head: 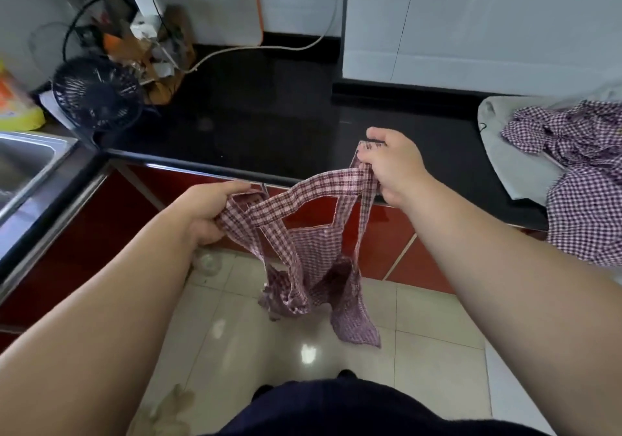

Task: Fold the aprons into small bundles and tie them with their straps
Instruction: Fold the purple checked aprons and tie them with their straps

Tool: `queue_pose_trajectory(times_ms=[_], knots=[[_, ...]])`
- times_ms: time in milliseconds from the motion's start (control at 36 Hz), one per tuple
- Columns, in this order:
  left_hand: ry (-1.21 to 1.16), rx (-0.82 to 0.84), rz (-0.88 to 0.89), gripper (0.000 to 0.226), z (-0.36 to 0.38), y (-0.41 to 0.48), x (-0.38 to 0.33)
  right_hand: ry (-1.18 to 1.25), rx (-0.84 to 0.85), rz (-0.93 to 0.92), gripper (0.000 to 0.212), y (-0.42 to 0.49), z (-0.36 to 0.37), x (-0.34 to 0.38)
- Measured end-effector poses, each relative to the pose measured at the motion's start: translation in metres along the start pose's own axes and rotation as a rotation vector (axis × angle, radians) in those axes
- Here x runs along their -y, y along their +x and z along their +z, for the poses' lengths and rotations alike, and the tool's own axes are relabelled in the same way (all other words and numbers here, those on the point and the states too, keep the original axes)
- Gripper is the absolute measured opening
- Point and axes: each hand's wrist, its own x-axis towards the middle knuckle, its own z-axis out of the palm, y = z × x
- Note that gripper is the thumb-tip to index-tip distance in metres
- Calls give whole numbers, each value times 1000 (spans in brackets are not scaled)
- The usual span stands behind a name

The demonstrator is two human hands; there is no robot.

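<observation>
Apron handling, as I read it from my remote seat. The black tabletop (pixel 269 116) runs across the view. At its right end, on a pale grey cloth (pixel 505 153), sits a heap of checked aprons (pixel 579 166), crumpled and spilling over the edge.

The apron (pixel 316 254) I am working is not on the tabletop. It hangs in the air in front of the red cabinet fronts (pixel 397 250), above the tiled floor (pixel 420 318), slung between both hands.

It looks like thin woven cloth: light, limp and with no stiffness. I judge it will sag and twist wherever it is unsupported, though it is neither slippery nor fragile.

Its straps (pixel 323 188) cross between the hands in flat bands. I cannot quite tell which is the neck loop and which are the waist ties.

My left hand (pixel 208 213) has its fingers curled round a bunched strap end. My right hand (pixel 397 169), higher and nearer the tabletop, grips the gathered bands on the other side.

I would take hold at the bib's top corners, where the straps join, and lay it flat.
</observation>
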Motion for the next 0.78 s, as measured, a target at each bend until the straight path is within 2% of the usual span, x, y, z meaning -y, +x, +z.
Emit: queue_pose_trajectory(times_ms=[28, 83, 139, 167, 222, 278, 333, 417, 472, 500, 556, 611, 667, 694, 778], knots=[[2, -11, 34, 5, 1, 0, 1, 37, -18, -28, 30, 1, 1, 2], [-110, -143, 260, 15, -2, 7, 3, 95, -36, -44, 20, 2, 1, 5], [-162, -233, 465, 20, -7, 10, 2, 97, -52, -21, 24, 6, -2, 3], [-171, -240, 509, 21, -9, 11, 1, 73, -56, -9, 27, 5, -4, 2], [-242, -225, 494, 24, -13, 12, -1, 50, -40, 11, 35, 4, -7, 1], [-288, -224, 468, 26, -17, 12, -1, 116, -5, 43, 27, 5, -9, 2], [-218, -229, 465, 29, -18, 11, -4, 178, 12, 83, 19, 4, -8, 6], [-117, -71, 420, 41, -16, 7, -5, 90, 19, 70, 24, 4, -3, 4], [-52, 52, 366, 49, -15, 5, -5, -17, 22, -15, 28, 5, 1, 3], [55, 40, 355, 49, -13, 5, -3, -72, 16, -71, 30, 5, 2, 5], [225, -165, 401, 41, -8, 5, -4, -138, -7, -163, 33, 4, 5, 10], [49, -338, 469, 35, -6, 5, -7, -138, -41, -210, 35, 4, 5, 16], [-211, -299, 498, 36, -6, 3, -15, -132, -49, -233, 35, 5, 3, 19], [-265, -262, 491, 38, -5, 2, -19, -159, -37, -240, 38, 7, 1, 20], [-198, -231, 485, 45, -4, 3, -20, -230, 21, -197, 53, 13, 0, 20]])
